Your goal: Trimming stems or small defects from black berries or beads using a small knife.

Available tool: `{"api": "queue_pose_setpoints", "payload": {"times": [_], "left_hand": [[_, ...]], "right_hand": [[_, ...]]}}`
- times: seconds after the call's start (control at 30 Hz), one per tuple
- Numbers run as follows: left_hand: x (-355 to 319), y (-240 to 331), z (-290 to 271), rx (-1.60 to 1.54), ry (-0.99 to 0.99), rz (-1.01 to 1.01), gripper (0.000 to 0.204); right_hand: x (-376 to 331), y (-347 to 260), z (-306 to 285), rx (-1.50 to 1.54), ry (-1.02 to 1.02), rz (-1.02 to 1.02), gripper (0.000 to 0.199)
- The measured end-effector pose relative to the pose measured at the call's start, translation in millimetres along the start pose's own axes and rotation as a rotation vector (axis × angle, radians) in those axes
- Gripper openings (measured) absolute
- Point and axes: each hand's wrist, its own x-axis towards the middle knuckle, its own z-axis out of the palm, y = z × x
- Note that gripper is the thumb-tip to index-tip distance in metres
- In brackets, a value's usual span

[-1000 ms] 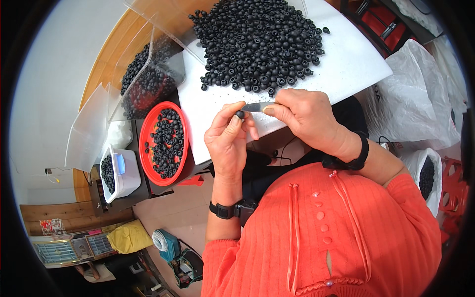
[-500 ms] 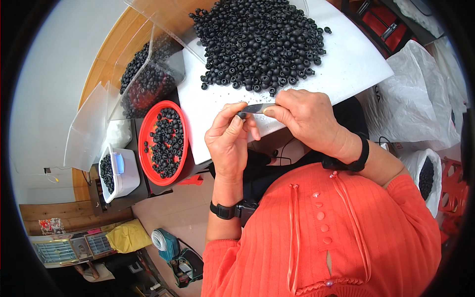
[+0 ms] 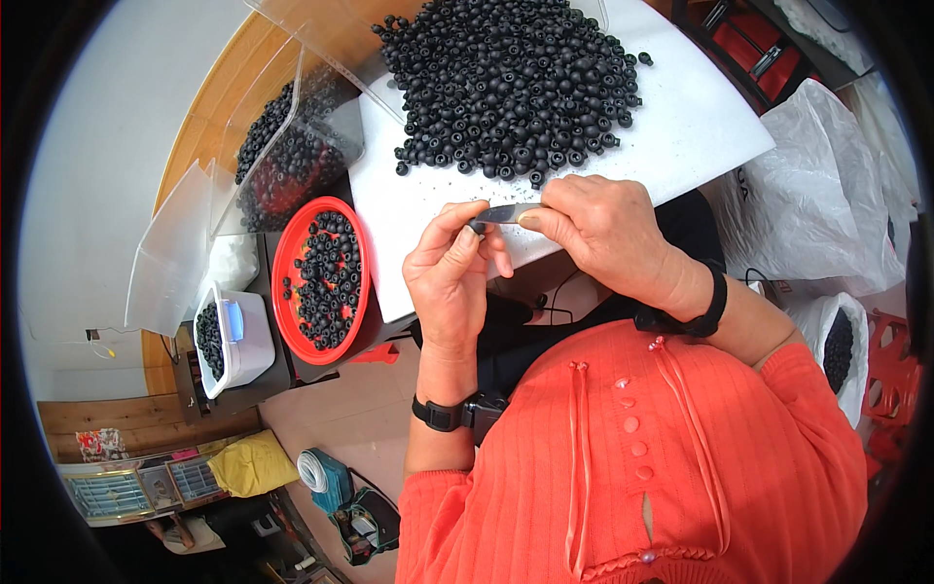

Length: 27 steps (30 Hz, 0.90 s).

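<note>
Between thumb and fingers, my left hand (image 3: 452,277) pinches a small round black part (image 3: 475,227). My right hand (image 3: 608,234) grips a small knife (image 3: 501,213), its blade reaching left and touching the black part. Both hands are close together over the near edge of the white table (image 3: 389,248). Just beyond them lies a large pile of round black parts (image 3: 516,88), several showing holes. Dark crumbs dot the white surface between the pile and the hands. Most of the knife's handle is hidden in my right fist.
Left of the table stands a red basin (image 3: 279,277) with black parts inside. Beside it are a white tub (image 3: 255,341) and a clear plastic bin (image 3: 355,146), both holding black parts. Plastic bags (image 3: 808,195) sit on the right. A yellow cloth (image 3: 255,464) lies at lower left.
</note>
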Motion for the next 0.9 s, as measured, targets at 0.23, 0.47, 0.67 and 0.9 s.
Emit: {"api": "queue_pose_setpoints", "payload": {"times": [0.23,0.47,0.67,0.9], "left_hand": [[0.8,4.6,0.8,-0.045,0.002,-0.055,0.024],[2.0,7.3,-3.3,-0.056,-0.031,-0.126,0.025],[4.4,7.4,-0.6,-0.088,-0.003,-0.131,0.027],[4.3,9.8,0.8,-0.071,-0.012,-0.132,0.028]], "right_hand": [[0.9,3.9,0.3,-0.002,-0.025,-0.033,0.032],[-0.1,0.2,-1.9,-0.032,-0.036,-0.067,0.03],[-2.3,9.4,1.3,0.11,0.003,0.001,0.031],[-0.5,1.9,2.7,0.037,0.028,0.021,0.033]]}}
